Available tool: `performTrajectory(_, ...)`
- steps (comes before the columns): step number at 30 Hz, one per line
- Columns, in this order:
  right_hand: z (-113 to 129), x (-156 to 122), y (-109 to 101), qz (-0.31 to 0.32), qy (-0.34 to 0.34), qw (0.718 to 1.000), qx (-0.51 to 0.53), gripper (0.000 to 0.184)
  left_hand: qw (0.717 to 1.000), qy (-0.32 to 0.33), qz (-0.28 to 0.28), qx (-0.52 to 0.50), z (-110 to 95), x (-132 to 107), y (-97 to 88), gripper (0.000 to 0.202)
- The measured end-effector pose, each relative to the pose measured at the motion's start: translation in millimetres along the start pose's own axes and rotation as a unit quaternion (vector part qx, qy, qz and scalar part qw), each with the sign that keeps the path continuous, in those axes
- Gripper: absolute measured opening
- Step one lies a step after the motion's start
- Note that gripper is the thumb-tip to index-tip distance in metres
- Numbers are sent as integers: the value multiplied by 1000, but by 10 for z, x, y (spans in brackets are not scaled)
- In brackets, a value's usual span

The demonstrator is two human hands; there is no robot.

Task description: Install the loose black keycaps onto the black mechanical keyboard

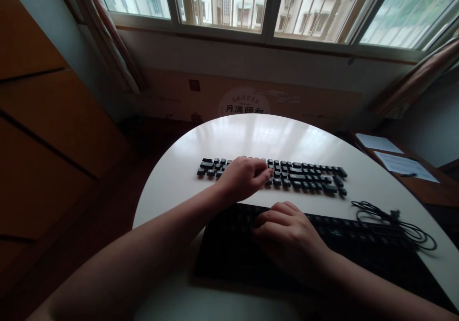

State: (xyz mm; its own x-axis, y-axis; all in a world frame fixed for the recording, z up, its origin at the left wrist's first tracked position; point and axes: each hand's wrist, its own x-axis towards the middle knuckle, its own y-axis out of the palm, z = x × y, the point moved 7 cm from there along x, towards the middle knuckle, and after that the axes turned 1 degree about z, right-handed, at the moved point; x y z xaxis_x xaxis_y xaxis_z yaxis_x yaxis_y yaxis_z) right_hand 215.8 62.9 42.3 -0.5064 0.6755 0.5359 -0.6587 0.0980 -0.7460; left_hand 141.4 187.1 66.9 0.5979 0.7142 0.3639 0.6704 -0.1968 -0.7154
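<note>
Loose black keycaps point(297, 177) lie in rows on the white round table. Over the left-middle part of these rows is my left hand point(241, 180), its fingers curled in close to the thumb. Whatever is between those fingertips, if anything, cannot be made out. Nearer to me lies a black keyboard point(229, 249), its details lost in shadow. My right hand point(287, 232) rests on the keyboard's upper left part with fingers bent and drawn together. Its fingertips point down at the key area and are hidden in the dark.
A coiled black cable point(398, 223) lies by the keyboard's right end. The white table point(168, 182) has a curved far edge. Papers point(405, 165) and a pen are on a brown surface at right. An orange-brown cabinet point(53, 134) stands at left, windows ahead.
</note>
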Motion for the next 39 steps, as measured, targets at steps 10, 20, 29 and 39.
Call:
performTrajectory(10,34,63,-98,43,43,998,-6,5,999,-12,-50,-1,60,15,-163,39)
performTrajectory(20,32,11,-57,83,52,994,-47,7,973,-20,-230,-7,190,-5,-561,34)
performTrajectory(29,124,-51,-107,99,18,991,-92,14,930,-37,-365,4,409,-86,-986,32)
performTrajectory(39,75,-16,-150,86,-24,989,-118,43,931,-29,-363,9,432,-101,-982,33)
